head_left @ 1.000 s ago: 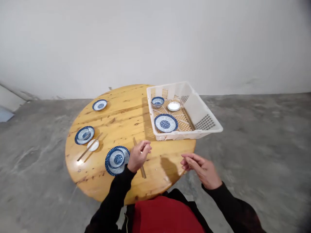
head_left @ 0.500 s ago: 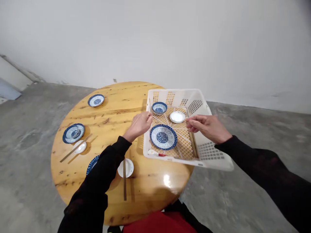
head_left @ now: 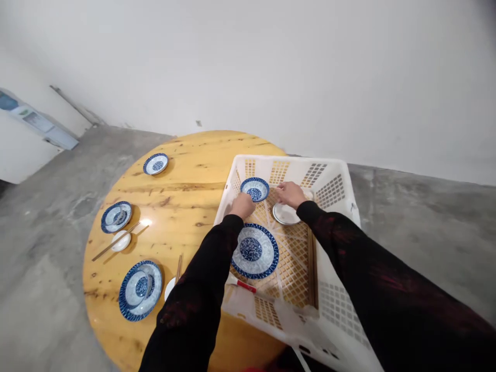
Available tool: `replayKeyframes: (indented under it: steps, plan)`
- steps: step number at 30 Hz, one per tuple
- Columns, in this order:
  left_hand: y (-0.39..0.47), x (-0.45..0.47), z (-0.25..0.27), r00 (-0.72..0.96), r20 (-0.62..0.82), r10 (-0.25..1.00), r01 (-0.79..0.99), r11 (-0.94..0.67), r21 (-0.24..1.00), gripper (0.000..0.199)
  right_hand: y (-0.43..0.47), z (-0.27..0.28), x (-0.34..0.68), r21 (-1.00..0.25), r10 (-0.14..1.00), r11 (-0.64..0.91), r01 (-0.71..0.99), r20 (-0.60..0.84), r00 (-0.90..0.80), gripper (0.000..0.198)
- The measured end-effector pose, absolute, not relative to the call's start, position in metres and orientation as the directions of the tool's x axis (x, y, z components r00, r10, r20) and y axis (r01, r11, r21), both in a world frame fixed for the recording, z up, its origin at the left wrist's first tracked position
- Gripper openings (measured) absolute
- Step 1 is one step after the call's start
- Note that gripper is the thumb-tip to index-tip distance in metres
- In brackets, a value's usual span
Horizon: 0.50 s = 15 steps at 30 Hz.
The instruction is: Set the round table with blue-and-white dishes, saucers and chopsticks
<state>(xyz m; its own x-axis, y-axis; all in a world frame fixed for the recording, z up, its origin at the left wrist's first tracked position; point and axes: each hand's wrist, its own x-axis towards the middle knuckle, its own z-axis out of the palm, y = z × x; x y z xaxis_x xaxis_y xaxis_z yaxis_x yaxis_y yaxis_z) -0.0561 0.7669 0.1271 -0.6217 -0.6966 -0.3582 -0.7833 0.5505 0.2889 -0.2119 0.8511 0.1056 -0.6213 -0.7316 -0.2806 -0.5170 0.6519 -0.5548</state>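
Observation:
My left hand (head_left: 243,205) is at the near-left rim of a blue-and-white bowl (head_left: 254,189); its fingers are curled and mostly hidden, so a grip cannot be made out. Just right of that bowl, my right hand (head_left: 290,195) reaches down with fingers slightly apart, holding nothing visible. Below the right hand lie small white dishes (head_left: 285,214), partly covered by it. A large blue-rimmed plate (head_left: 251,250) rests closer to me. All of these are inside a white plastic basket (head_left: 294,161).
The basket also contains a red-and-white spoon (head_left: 246,286) and chopsticks (head_left: 312,268). On the round wooden table (head_left: 186,181) stand a blue-rimmed bowl (head_left: 155,164), plate settings (head_left: 116,217) (head_left: 129,305), a white saucer (head_left: 121,241) and chopsticks (head_left: 112,244). A wall rises behind.
Both hands have moved farther into the basket, toward the blue-and-white bowl; the right one has come left over the white dishes. The view has shifted, and the basket appears nearer.

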Motion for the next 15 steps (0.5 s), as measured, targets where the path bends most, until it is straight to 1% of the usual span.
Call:
replayKeyframes:
  steps: [3,7,11,15]
  plan:
    - [0.763,-0.058,0.114,-0.572,-0.392,-0.721,-0.82,0.487,0.301,0.043,0.833,0.092,-0.206,-0.521,-0.74,0.648,-0.556,-0.259,-0.62,0.027]
    - [0.759,-0.058,0.107,-0.51,-0.42,-0.751,-0.853,0.379,0.359,0.054,0.821,0.081,-0.198,-0.446,-0.727,0.667,-0.597,-0.211,-0.654,0.032]
    - [0.759,-0.058,0.103,-0.498,-0.406,-0.766,-0.847,0.331,0.415,0.066,0.821,0.075,-0.194,-0.337,-0.723,0.683,-0.648,-0.186,-0.666,0.032]
    - [0.758,-0.057,0.102,-0.497,-0.381,-0.78,-0.823,0.284,0.491,0.071,0.823,0.077,-0.189,-0.293,-0.719,0.691,-0.661,-0.185,-0.67,0.032]
